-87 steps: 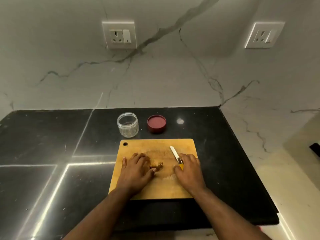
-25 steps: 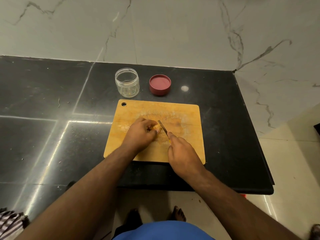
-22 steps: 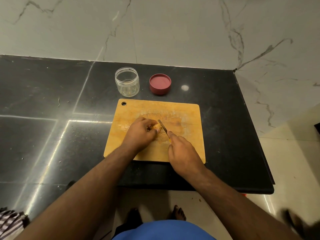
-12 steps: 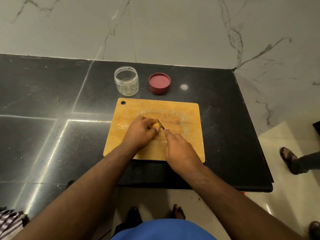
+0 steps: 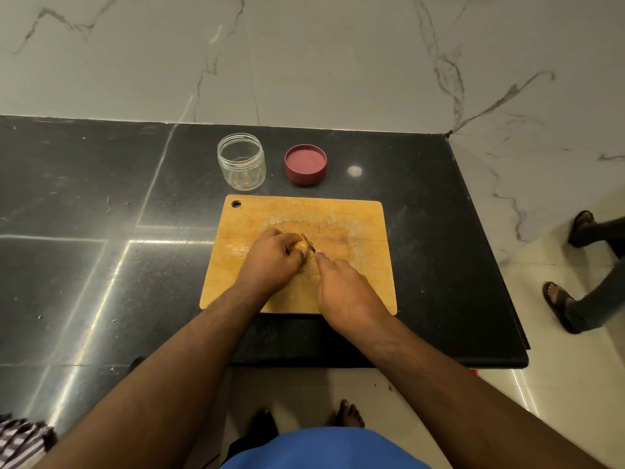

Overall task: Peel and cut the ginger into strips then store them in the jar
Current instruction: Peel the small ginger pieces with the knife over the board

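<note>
the ginger (image 5: 297, 247) is held on the cutting board (image 5: 358, 218) under the curled fingers of the left hand (image 5: 272, 262); the knife (image 5: 308, 243) is gripped by the right hand (image 5: 341, 289), blade against the piece. the ginger is judged small, firm, knobbly and roll-prone, best pinned from above, fingertips tucked. compared with half a second ago, the blade is seen barely moved; the jar (image 5: 241, 161) is unchanged.

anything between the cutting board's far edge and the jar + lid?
Nothing. In the head view only a bare strip of black counter separates the cutting board from the open jar and red lid behind it.
</note>
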The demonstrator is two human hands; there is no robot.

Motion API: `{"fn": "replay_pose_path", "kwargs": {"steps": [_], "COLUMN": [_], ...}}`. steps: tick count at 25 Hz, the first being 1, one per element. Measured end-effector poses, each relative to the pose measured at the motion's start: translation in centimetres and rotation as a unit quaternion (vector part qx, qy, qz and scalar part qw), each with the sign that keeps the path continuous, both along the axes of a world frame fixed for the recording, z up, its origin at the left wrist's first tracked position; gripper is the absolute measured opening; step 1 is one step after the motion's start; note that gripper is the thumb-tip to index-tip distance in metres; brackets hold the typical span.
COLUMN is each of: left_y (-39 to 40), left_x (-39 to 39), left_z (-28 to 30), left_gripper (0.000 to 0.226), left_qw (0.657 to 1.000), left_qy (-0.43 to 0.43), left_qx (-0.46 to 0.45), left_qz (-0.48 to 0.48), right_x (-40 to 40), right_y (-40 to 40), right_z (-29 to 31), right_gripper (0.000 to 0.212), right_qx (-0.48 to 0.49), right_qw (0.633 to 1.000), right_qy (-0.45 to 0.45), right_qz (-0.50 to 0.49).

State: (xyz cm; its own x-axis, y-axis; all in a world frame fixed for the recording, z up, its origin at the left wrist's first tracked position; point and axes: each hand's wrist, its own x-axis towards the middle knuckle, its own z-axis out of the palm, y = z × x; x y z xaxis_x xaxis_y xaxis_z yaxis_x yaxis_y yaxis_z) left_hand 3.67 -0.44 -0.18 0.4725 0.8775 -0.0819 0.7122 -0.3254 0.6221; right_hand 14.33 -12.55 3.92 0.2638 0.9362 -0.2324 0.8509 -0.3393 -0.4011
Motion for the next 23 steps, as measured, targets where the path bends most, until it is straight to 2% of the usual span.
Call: {"fn": "replay_pose_path", "kwargs": {"steps": [8, 13, 18, 23], "left_y": [0.1, 0.3, 0.3, 0.3], "left_x": [-0.1, -0.3, -0.5, -0.5], "left_z": [0.1, 0.1, 0.0, 0.0], "left_gripper": [0.041, 0.042, 0.041, 0.04], "left_qw": [1.0, 1.0, 1.0, 1.0], "left_qy": [0.004, 0.002, -0.004, -0.001], "left_qx": [0.005, -0.002, -0.009, -0.01], "left_qz": [-0.007, -0.008, -0.009, -0.012], "right_x": [0.1, 1.3, 4.2, 4.3], "right_y": [0.3, -3.1, -3.4, -3.6], "right_z": [-0.3, -0.4, 0.6, 0.4], "right_gripper": [0.056, 0.054, 0.051, 0.047], "right_qx": [-0.004, 0.014, 0.106, 0.042], "right_qw": [1.0, 0.999, 0.991, 0.998], "right_qy": [0.013, 0.044, -0.019, 0.041], "right_qz": [-0.008, -0.021, -0.08, -0.036]}}
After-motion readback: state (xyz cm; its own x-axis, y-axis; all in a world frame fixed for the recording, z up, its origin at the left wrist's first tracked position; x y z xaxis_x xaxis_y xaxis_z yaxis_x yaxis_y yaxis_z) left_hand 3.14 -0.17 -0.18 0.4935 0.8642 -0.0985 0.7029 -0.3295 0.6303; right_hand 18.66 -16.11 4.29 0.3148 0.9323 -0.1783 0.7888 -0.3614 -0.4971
